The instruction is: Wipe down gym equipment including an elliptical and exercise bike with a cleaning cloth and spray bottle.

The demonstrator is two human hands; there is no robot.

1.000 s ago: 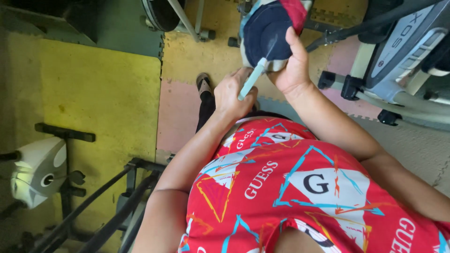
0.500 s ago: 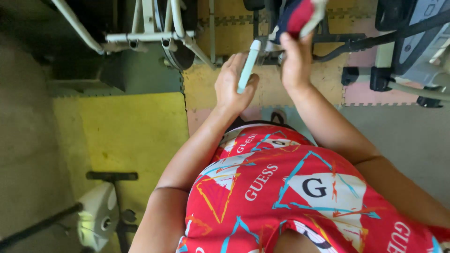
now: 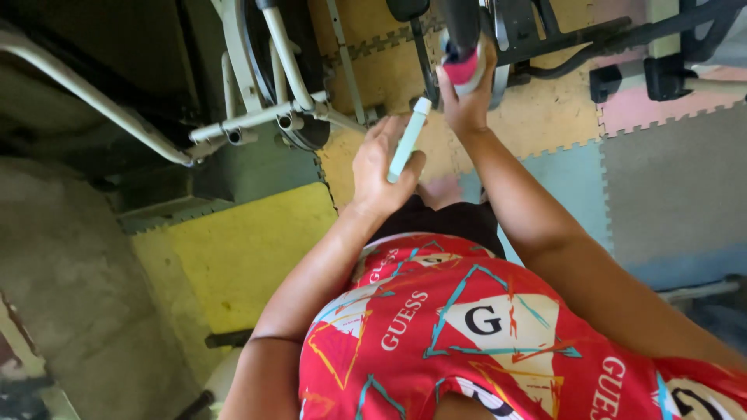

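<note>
My left hand (image 3: 381,167) is closed around a slim pale-green bottle with a white cap (image 3: 408,138), held upright in front of my chest. Just to its right, my right hand (image 3: 467,105) presses a pink and blue cloth (image 3: 459,66) against a dark bar of an exercise machine (image 3: 463,23). The cloth is wrapped partly round the bar, and my fingers cover most of it. My red patterned shirt fills the lower part of the view.
A white-framed exercise machine with a dark wheel (image 3: 268,93) stands at the upper left. Dark machine bars and feet (image 3: 661,74) cross the upper right. Foam floor tiles in yellow (image 3: 241,249), pink, blue and grey lie underneath. A white machine part shows at the bottom left.
The view has swung over the floor and machines. My right hand with the cloth has gone from a rounded dark pad to a narrow dark bar. My left hand keeps the bottle beside it.
</note>
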